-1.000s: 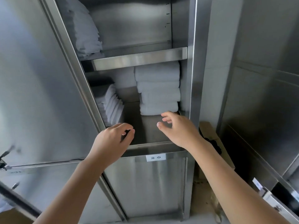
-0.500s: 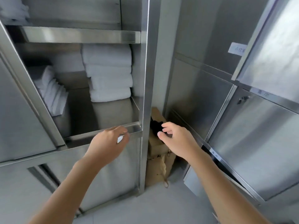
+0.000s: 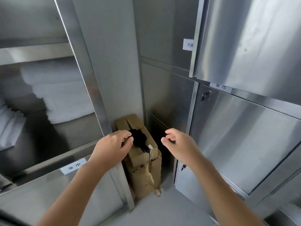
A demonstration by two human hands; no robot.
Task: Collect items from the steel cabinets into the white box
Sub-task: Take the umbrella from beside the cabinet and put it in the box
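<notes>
An open steel cabinet fills the left side, with a stack of folded white towels on its shelf, blurred. A second steel cabinet with shut doors stands at the right. My left hand hovers in front of the open cabinet's right post, fingers loosely curled, holding nothing. My right hand floats level with it, near the right cabinet's lower door, fingers curled and apart, also empty. No white box is in view.
Stacked cardboard boxes sit on the floor in the corner between the cabinets, with a black object on top. More white towels stand at the far left. A small lock is on the right cabinet's door. Grey floor lies below.
The view has swung right, from the towel shelf toward the corner and the right cabinet. Both hands have drawn back from the shelf and hold nothing.
</notes>
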